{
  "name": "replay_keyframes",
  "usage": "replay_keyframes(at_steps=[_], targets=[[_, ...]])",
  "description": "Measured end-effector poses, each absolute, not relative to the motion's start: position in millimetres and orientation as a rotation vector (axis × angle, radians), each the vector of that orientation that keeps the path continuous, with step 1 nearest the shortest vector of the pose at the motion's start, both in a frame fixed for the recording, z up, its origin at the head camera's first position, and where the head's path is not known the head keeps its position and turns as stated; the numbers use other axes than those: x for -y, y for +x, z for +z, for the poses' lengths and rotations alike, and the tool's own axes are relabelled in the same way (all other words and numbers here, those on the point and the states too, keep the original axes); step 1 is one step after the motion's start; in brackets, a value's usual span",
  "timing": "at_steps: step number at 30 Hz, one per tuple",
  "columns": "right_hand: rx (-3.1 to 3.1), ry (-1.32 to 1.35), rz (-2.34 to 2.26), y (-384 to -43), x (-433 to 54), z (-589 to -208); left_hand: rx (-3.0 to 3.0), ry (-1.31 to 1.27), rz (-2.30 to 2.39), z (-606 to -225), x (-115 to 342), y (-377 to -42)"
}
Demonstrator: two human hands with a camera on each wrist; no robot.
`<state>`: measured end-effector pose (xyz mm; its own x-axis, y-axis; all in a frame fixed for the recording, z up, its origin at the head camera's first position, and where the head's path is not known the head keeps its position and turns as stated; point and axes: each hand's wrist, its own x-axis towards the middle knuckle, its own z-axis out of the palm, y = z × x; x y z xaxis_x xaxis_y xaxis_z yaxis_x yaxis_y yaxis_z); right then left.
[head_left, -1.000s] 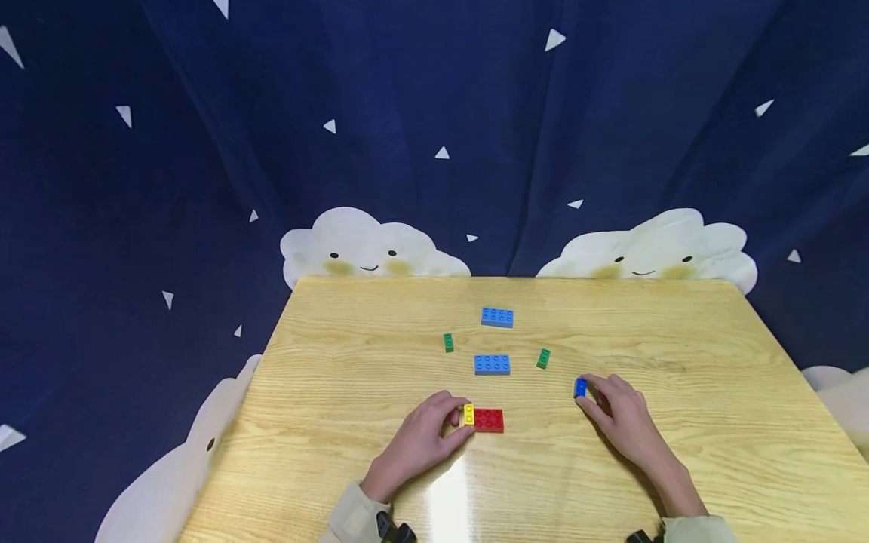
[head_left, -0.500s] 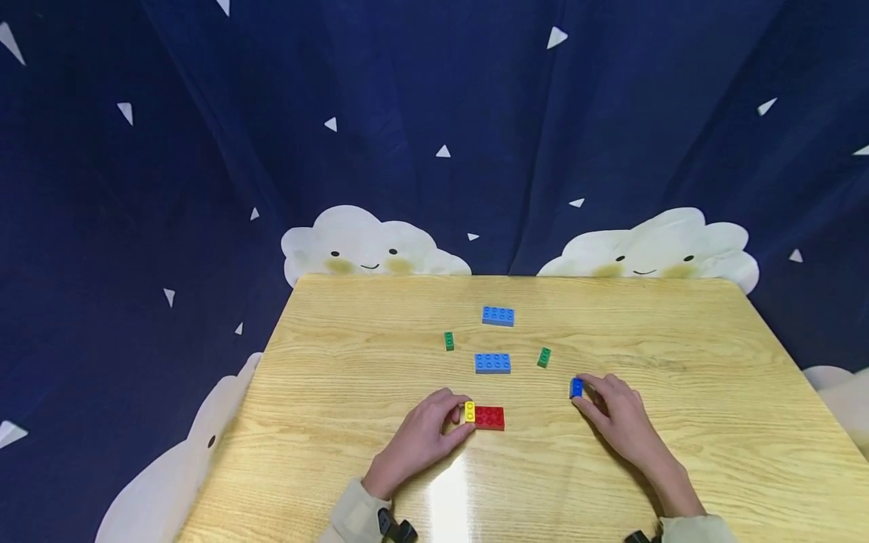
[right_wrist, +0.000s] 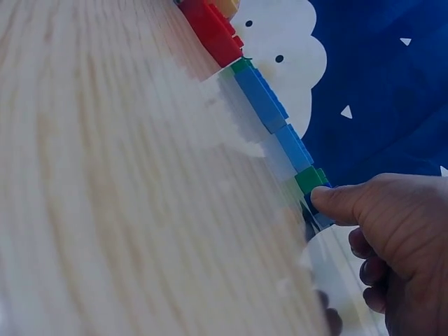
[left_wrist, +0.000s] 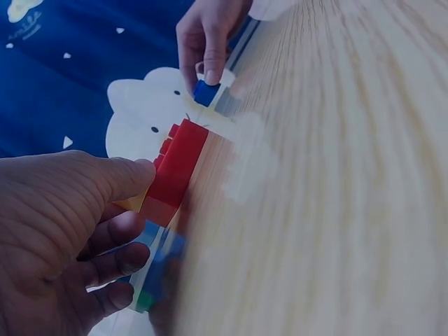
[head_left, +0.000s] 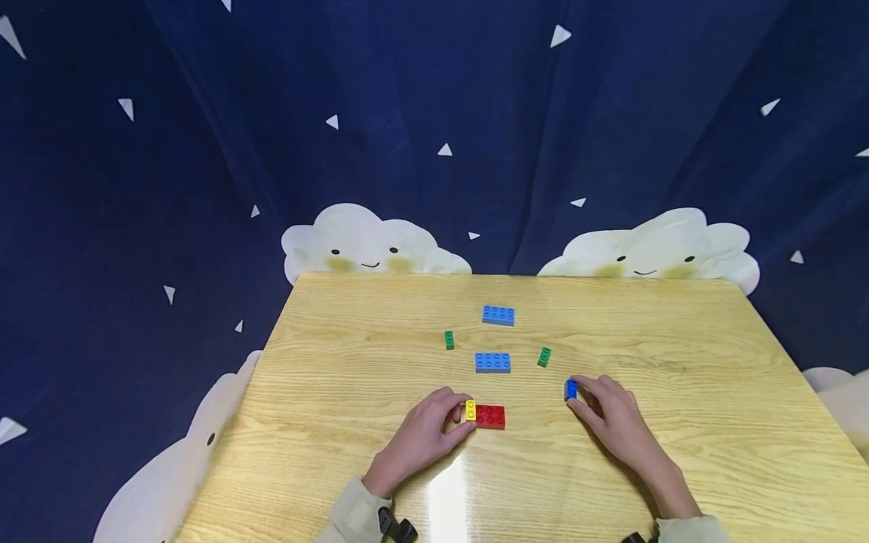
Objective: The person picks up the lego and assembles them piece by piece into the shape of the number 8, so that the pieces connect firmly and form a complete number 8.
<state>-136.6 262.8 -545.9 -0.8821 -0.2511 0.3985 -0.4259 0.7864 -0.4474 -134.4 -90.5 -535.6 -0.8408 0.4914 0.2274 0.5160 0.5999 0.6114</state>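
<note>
Near the table's middle, my left hand (head_left: 421,434) pinches a small yellow toy brick (head_left: 471,410) between thumb and fingers. That yellow brick sits over the left end of a longer red brick (head_left: 491,417). In the left wrist view the thumb also lies against the red brick (left_wrist: 175,168), which hides most of the yellow one. To the right, my right hand (head_left: 619,422) holds a small dark blue brick (head_left: 570,390) by thumb and finger, at or just above the wood; I cannot tell which. The thumb covers much of it in the right wrist view.
Two long light blue bricks, a nearer one (head_left: 492,363) and a farther one (head_left: 498,315), lie beyond the hands. A small green brick (head_left: 449,340) is left of them, another green brick (head_left: 545,357) right. Behind the wooden table (head_left: 339,324) hangs a dark blue curtain (head_left: 407,113).
My right hand has slid a little to the left with the dark blue brick, closer to the red one. The left hand keeps its hold on the yellow brick in the same place.
</note>
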Motion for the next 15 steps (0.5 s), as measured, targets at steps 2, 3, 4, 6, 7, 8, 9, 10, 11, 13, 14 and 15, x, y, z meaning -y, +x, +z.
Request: replay_keyframes(at_steps=[2, 3, 4, 6, 7, 8, 9, 10, 11, 13, 14, 15], targets=[[2.659, 0.517, 0.771, -136.5, -263.0, -545.4, 2.776, -0.879, -1.084, -535.0, 89.8, -134.2], [2.657, 0.519, 0.772, -136.2, -262.9, -545.2, 2.776, -0.880, -1.082, -534.6, 89.4, -134.1], [2.655, 0.523, 0.773, -136.1, -262.7, -545.0, 2.777, -0.879, -1.082, -534.4, 89.0, -134.1], [2.650, 0.535, 0.780, -135.7, -262.0, -544.5, 2.777, -0.877, -1.079, -534.3, 88.2, -134.2], [2.647, 0.540, 0.782, -135.6, -261.4, -544.4, 2.776, -0.876, -1.075, -534.3, 87.9, -134.4], [2.646, 0.543, 0.785, -135.6, -260.9, -544.3, 2.774, -0.875, -1.074, -534.4, 87.7, -134.5], [2.644, 0.544, 0.787, -135.3, -260.4, -544.0, 2.772, -0.877, -1.073, -534.4, 87.3, -134.7], [2.645, 0.544, 0.792, -135.3, -260.2, -543.8, 2.766, -0.882, -1.072, -534.5, 87.0, -134.9], [2.648, 0.540, 0.792, -135.3, -259.9, -543.7, 2.763, -0.884, -1.076, -534.6, 86.7, -135.1], [2.659, 0.531, 0.795, -135.2, -259.2, -543.3, 2.760, -0.887, -1.081, -534.8, 86.0, -135.6], [2.667, 0.527, 0.799, -135.2, -258.7, -543.2, 2.761, -0.889, -1.081, -534.7, 85.7, -135.9], [2.674, 0.524, 0.797, -135.1, -258.2, -543.1, 2.762, -0.891, -1.077, -534.8, 85.3, -136.4]])
